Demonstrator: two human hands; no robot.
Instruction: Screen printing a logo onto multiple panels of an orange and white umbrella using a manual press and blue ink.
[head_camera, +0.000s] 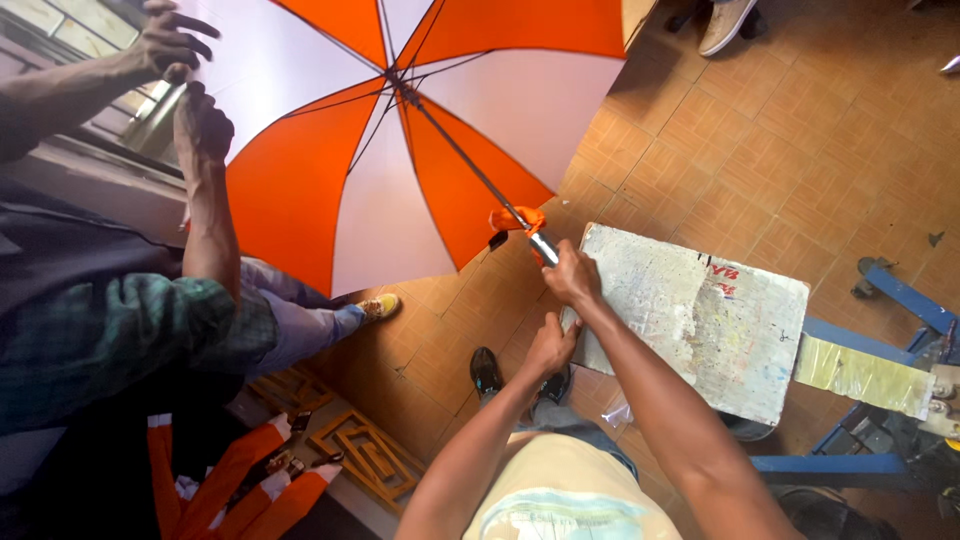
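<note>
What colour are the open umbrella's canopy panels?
Alternating orange and white panels on the umbrella canopy, seen in the head view.

The open umbrella (400, 140) spreads ahead-left of the tabletop (700, 320); both hands meet at the tabletop's left edge, another person's hands (190, 90) beyond the canopy's left rim.
</note>
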